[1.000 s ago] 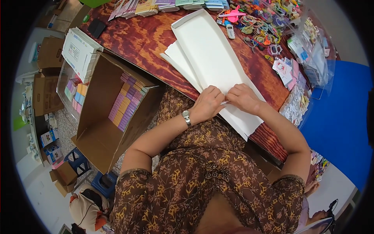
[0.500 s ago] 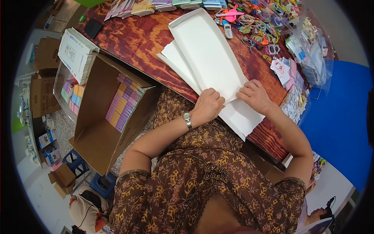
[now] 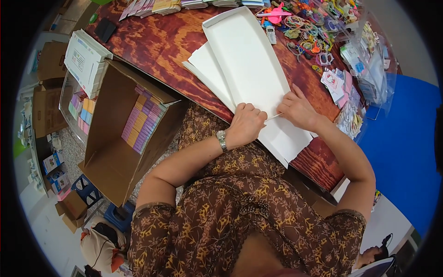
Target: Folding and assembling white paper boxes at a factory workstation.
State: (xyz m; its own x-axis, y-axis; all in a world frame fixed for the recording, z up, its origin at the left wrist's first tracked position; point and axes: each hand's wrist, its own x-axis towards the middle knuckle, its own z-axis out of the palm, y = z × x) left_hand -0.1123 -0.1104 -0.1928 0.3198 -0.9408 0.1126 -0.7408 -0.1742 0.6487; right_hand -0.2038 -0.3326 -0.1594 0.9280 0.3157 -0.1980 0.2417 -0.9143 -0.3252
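A long white cardboard tray (image 3: 247,57) with folded-up sides lies slanted across the table edge in front of me. My left hand (image 3: 249,122), a watch on its wrist, is closed on the left corner of the tray's near end. At the right corner of that end, my right hand (image 3: 297,110) pinches the cardboard, its forefinger sticking up. Between the hands the near edge is gripped at both sides. Underneath lies another white cardboard piece (image 3: 286,141), poking out toward me and at the upper left. My fingertips are partly hidden.
A brown carton (image 3: 104,134) with pastel bundles (image 3: 143,117) stands open at my left. White boxes (image 3: 85,60) are stacked beyond it. Colourful small trinkets (image 3: 309,32) and plastic packets (image 3: 369,74) cover the table's right side. Paper stacks (image 3: 161,7) line the far edge.
My right hand has shifted slightly along the tray's near end and its forefinger has lifted. My left hand stays on its corner. The whole view has shifted a little.
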